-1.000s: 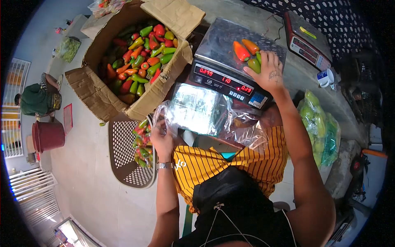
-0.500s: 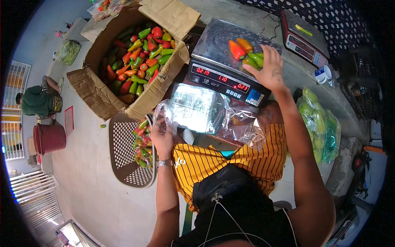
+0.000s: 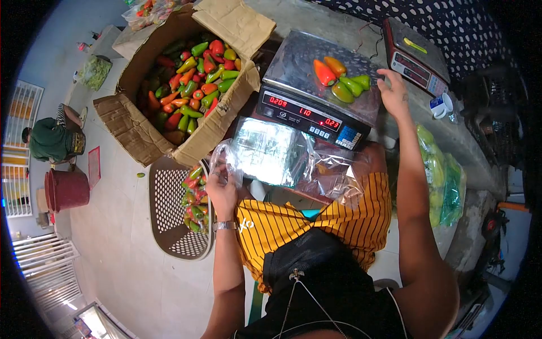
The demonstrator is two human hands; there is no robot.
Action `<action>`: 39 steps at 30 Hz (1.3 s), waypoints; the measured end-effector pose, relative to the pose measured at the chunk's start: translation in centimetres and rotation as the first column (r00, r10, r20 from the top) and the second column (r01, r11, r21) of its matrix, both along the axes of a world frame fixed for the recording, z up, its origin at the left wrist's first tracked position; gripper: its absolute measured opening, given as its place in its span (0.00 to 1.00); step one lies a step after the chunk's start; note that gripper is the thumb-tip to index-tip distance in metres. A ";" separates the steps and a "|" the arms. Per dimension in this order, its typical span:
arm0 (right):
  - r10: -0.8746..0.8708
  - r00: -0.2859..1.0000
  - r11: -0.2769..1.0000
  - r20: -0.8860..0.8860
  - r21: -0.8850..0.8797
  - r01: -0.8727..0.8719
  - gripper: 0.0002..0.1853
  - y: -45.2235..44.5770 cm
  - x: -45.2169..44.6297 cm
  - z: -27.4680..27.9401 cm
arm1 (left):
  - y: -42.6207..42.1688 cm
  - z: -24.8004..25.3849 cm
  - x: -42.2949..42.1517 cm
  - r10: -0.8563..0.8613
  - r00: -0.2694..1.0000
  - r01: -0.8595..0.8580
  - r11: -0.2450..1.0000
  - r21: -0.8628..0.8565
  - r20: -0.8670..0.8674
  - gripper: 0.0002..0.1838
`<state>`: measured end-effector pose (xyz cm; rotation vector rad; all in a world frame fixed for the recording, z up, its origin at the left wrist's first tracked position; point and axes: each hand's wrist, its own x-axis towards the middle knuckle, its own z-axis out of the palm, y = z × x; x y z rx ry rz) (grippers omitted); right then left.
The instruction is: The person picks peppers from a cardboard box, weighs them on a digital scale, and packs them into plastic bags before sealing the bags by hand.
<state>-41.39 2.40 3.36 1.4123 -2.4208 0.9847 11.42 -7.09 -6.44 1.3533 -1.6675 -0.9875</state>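
Several red, orange and green peppers [image 3: 351, 85] lie together on the metal plate of the scale [image 3: 293, 59], whose red digits are lit. Just off the plate's right edge, my right hand [image 3: 392, 92] is open and touches no pepper. My left hand [image 3: 222, 186] is closed on a clear plastic bag [image 3: 227, 157] beside the basket. Between the hands, a stack of clear plastic bags [image 3: 268, 150] lies in front of the scale. An open cardboard box [image 3: 132, 127] full of peppers stands at the upper left.
A grey basket [image 3: 164, 226] holding bagged peppers stands below the box. To the right are a second scale [image 3: 415, 70], a white and blue cup [image 3: 441, 106] and bagged green produce [image 3: 435, 175]. A person in green [image 3: 49, 135] bends by a red bucket [image 3: 66, 188] at far left.
My right hand has let go of the green peppers and moved right, off the scale's plate. The first reading fell from 0.210 to 0.209. My left hand stays with the bag.
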 end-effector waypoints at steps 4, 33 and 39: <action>0.175 0.984 0.985 -0.043 0.024 -0.174 0.17 0.3 0.9 0.7 | 0.2 1.0 -0.4 0.005 0.999 -0.003 0.999 0.049 -0.046 0.13; 0.501 0.809 0.850 0.309 -0.354 -0.391 0.26 -17.8 25.3 4.7 | 0.0 1.4 0.1 0.063 0.998 -0.064 0.991 0.120 0.013 0.15; 0.309 0.273 0.898 0.911 -0.184 -0.400 0.31 -31.2 34.6 -0.3 | 0.0 1.2 0.3 0.049 0.998 -0.052 0.997 0.058 0.039 0.14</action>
